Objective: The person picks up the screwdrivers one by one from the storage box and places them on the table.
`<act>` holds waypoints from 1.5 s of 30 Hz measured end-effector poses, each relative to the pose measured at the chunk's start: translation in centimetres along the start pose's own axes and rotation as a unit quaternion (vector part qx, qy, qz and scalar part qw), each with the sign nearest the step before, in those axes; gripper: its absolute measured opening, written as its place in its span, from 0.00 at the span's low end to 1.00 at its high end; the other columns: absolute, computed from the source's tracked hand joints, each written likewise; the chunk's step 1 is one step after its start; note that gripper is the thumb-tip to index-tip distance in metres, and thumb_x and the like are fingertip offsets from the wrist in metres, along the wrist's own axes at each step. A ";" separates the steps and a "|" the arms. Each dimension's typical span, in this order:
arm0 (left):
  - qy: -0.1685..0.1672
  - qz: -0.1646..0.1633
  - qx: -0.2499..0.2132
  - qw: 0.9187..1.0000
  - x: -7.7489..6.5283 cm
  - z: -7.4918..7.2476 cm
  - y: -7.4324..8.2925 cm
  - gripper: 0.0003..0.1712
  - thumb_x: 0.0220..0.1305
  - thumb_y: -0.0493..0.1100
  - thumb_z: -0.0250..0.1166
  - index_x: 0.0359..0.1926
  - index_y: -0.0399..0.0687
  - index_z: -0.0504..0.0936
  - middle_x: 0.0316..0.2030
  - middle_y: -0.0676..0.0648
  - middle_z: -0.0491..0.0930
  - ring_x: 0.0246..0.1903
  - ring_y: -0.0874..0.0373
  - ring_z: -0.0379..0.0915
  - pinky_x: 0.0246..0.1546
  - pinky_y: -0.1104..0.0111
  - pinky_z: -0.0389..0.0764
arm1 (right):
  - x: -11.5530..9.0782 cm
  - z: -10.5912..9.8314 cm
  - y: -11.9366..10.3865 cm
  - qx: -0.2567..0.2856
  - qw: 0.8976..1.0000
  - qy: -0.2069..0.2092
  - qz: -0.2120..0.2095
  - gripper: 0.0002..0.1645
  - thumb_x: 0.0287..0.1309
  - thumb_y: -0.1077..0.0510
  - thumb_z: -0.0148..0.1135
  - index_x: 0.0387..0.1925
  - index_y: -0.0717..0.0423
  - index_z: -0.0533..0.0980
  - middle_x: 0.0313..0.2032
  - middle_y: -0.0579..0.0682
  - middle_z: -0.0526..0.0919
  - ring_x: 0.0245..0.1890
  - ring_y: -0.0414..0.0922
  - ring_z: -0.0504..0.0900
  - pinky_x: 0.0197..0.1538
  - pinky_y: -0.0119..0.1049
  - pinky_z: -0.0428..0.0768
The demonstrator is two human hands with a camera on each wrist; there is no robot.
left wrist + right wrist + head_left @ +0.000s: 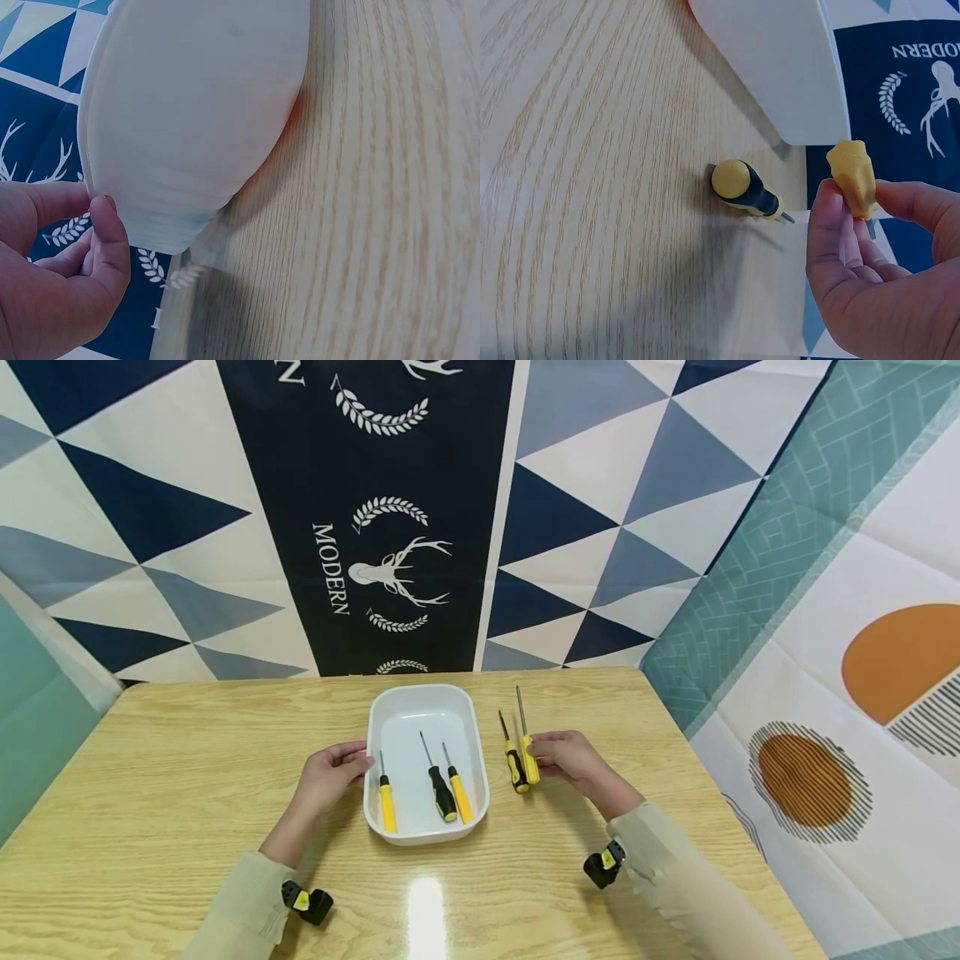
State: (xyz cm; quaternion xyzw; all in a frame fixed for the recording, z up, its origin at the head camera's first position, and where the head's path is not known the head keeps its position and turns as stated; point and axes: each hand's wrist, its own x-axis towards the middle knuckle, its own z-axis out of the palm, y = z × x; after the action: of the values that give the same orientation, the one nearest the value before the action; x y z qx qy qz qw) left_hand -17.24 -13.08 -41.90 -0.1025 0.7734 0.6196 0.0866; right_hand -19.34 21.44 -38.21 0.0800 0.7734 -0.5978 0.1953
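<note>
My left hand [327, 779] pinches the left rim of a white plastic tray [426, 692] between thumb and fingers; the left wrist view shows that grip on the rim. Inside the tray lie a thin yellow-handled screwdriver [387, 806], a black-handled screwdriver [442, 795] and another yellow-handled screwdriver [460, 795]. To the right of the tray, my right hand [573, 762] holds a yellow screwdriver [530, 760] by its handle, shaft pointing away. Just left of it, a black-and-yellow screwdriver [515, 767] lies on the table, its round yellow butt end [730, 178] facing the right wrist camera.
The wooden table [187, 793] reaches a wall covered with patterned cloth [405, 527] at its far edge. Another patterned cloth [825, 735] hangs along the right side. Each sleeve cuff carries a small black wrist camera [307, 902].
</note>
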 end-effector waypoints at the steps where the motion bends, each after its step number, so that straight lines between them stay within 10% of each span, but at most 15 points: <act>1: 0.000 0.002 0.001 1.000 0.0 0.0 0.0 0.22 0.64 0.41 0.60 0.58 0.36 0.73 0.44 0.44 0.76 0.35 0.66 0.73 0.43 0.67 0.82 | 0.0 0.0 0.0 0.002 1.000 0.000 0.001 0.28 0.62 0.62 0.53 0.60 0.74 0.64 0.42 0.55 0.81 0.30 0.37 0.80 0.38 0.30 0.82; 45: 0.000 0.007 0.017 1.000 0.0 -0.1 0.0 0.22 0.65 0.41 0.60 0.58 0.37 0.73 0.45 0.42 0.77 0.36 0.64 0.73 0.41 0.70 0.82 | 2.4 -0.9 2.5 -0.028 0.999 0.015 0.038 0.26 0.61 0.62 0.54 0.59 0.71 0.67 0.37 0.50 0.80 0.30 0.37 0.80 0.37 0.32 0.82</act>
State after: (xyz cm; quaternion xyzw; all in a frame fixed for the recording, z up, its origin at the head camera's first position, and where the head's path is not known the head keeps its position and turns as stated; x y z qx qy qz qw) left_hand -17.28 -13.18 -41.92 -0.0960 0.7847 0.6066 0.0839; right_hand -20.79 22.71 -41.21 0.1127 0.7892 -0.5667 0.2083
